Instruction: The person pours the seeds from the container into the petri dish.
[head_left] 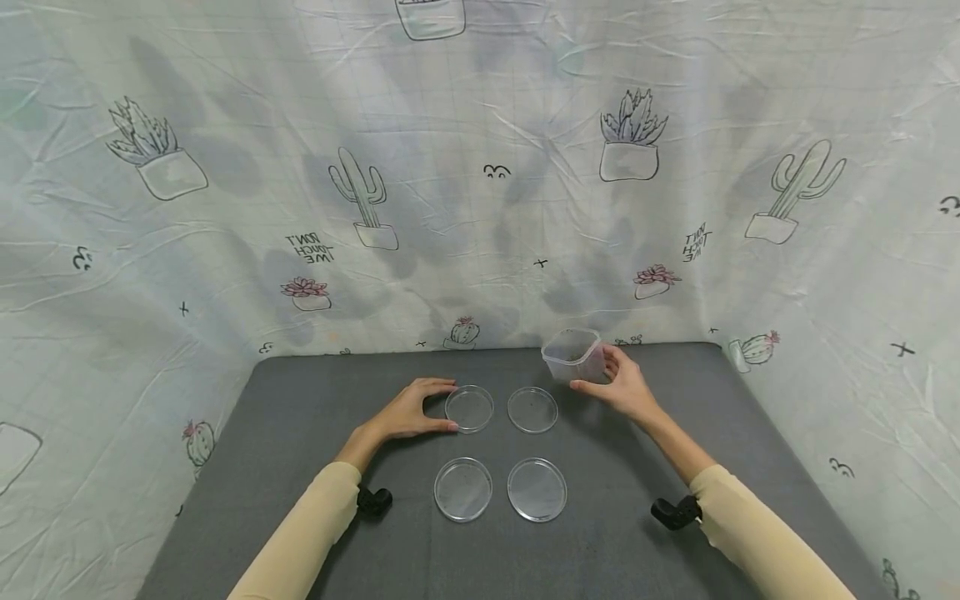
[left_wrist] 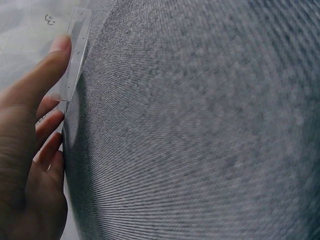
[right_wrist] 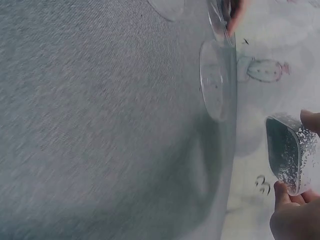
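At the far right of the grey mat (head_left: 300, 500), the clear plastic container (head_left: 573, 356) sits in the right hand (head_left: 622, 387), fingers and thumb curled round its side; it is tilted, its open mouth turned up and toward the dishes to its left. The right wrist view shows a fine speckling on its inner wall (contents cannot be told). Just left of the container lies the far-right petri dish (head_left: 532, 409), the dish nearest that hand, well within its side of the mat. Left of the container again, beyond that dish, the far-left petri dish (head_left: 469, 408) is held at its rim by the left hand (head_left: 412, 412), thumb and fingertips pinching the edge from the left side. Nearer the person than the container, two further petri dishes (head_left: 462, 489) lie flat and untouched, side by side. Behind the container hangs a cactus-printed cloth (head_left: 480, 167).
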